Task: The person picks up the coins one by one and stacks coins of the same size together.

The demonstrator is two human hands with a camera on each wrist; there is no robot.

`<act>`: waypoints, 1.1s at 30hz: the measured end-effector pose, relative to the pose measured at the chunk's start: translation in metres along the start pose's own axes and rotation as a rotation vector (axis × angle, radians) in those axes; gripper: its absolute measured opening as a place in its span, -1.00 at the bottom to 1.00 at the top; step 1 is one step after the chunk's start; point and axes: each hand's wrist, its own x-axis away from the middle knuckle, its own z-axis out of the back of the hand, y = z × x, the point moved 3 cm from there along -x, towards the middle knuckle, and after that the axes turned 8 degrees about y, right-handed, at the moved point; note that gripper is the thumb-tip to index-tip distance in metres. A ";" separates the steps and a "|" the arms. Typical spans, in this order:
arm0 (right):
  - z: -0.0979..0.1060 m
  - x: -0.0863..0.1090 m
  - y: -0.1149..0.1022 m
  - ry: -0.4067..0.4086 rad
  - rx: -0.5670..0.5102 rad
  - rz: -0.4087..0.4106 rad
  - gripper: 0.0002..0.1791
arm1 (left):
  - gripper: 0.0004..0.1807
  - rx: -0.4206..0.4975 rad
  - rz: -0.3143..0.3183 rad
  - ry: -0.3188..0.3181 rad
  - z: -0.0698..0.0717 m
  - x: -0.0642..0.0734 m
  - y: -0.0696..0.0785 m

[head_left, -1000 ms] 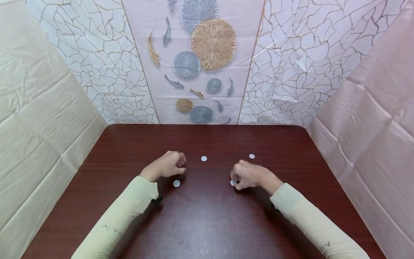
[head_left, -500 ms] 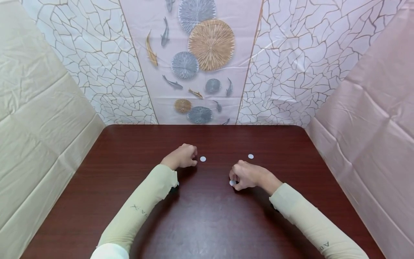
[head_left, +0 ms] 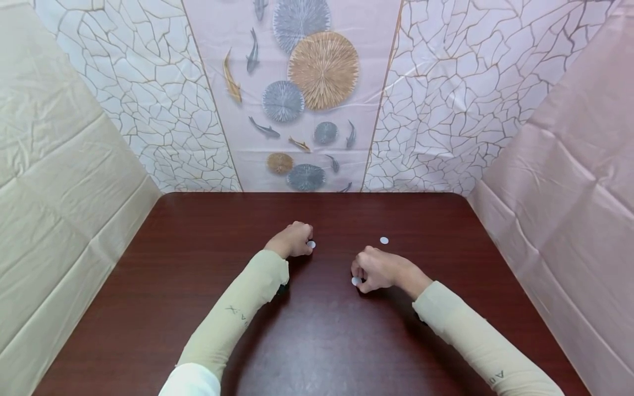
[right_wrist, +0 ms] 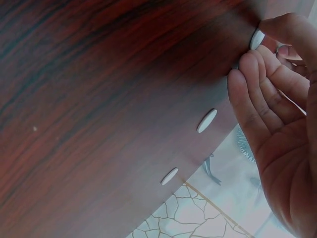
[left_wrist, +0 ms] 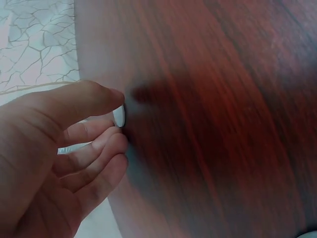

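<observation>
Small flat white discs lie on the dark red-brown table [head_left: 317, 330]. In the head view my left hand [head_left: 293, 240] reaches to the far middle and pinches one white disc [left_wrist: 119, 116] between thumb and fingertips, against the tabletop. My right hand [head_left: 378, 268] pinches another white disc [head_left: 356, 281] in the same way, nearer the front. In the right wrist view the thumb and fingertips meet that disc's edges [right_wrist: 257, 39]. One loose disc [head_left: 384, 240] lies beyond my right hand.
Two loose discs show in the right wrist view, one nearer [right_wrist: 207, 120] and one farther [right_wrist: 170, 176] from the hand. A disc edge [left_wrist: 308, 234] shows at the left wrist view's corner. Patterned cloth [head_left: 307, 110] hangs behind the table, plain cloth [head_left: 559, 181] at its sides.
My left hand has moved right and away from me, to the far middle disc, and now pinches it. Its sleeve now covers the near left disc. The right hand stays at its disc.
</observation>
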 end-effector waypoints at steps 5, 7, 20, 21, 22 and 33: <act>-0.001 0.000 0.000 -0.011 -0.006 -0.005 -0.94 | -0.72 -0.005 -0.017 0.020 -0.002 -0.002 0.002; 0.000 -0.001 0.001 -0.013 0.005 -0.011 -0.93 | -0.68 -0.010 -0.038 0.036 -0.001 -0.003 0.004; 0.001 -0.001 0.003 -0.037 0.026 -0.064 -0.90 | -0.70 -0.090 -0.119 -0.018 -0.001 -0.012 0.008; 0.002 -0.001 0.004 -0.038 0.027 -0.068 -0.90 | -0.71 -0.095 -0.118 -0.024 -0.001 -0.014 0.009; 0.002 -0.001 0.004 -0.036 0.026 -0.064 -0.90 | -0.72 -0.099 -0.118 -0.025 -0.001 -0.016 0.009; -0.001 -0.002 0.001 -0.030 -0.009 -0.048 -0.93 | -0.80 -0.121 -0.079 -0.059 -0.004 -0.025 0.004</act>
